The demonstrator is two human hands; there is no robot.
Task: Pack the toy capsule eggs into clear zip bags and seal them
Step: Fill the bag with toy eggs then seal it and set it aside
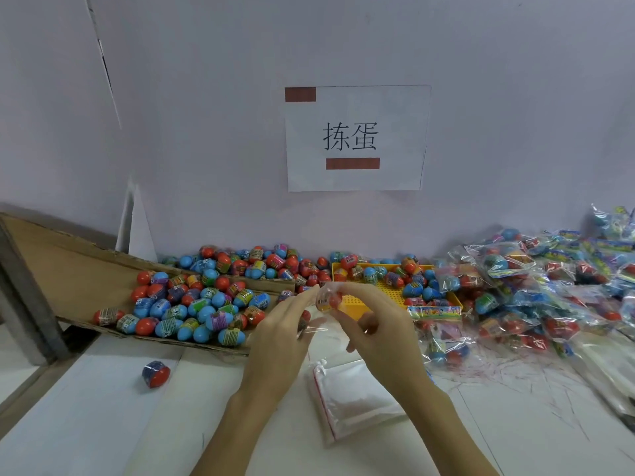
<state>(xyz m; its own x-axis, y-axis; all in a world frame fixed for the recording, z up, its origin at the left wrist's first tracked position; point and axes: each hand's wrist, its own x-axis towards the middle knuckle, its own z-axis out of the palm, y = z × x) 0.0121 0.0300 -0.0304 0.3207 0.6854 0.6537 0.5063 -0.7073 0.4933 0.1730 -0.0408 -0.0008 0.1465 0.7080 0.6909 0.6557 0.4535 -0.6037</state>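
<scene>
Between my two hands, above the table's middle, hangs a clear zip bag (318, 329) with a red and yellow capsule egg (329, 299) at its top. My left hand (281, 338) pinches the bag's left side; a second egg shows by its fingers. My right hand (374, 324) grips the bag and egg from the right. Loose red and blue eggs (192, 304) are heaped on a cardboard flap at the left.
A yellow tray (388, 293) behind my hands holds more eggs. Filled bags (536, 297) pile up at the right. A stack of empty zip bags (347, 396) lies on the table near me. One stray egg (156, 373) sits at the left.
</scene>
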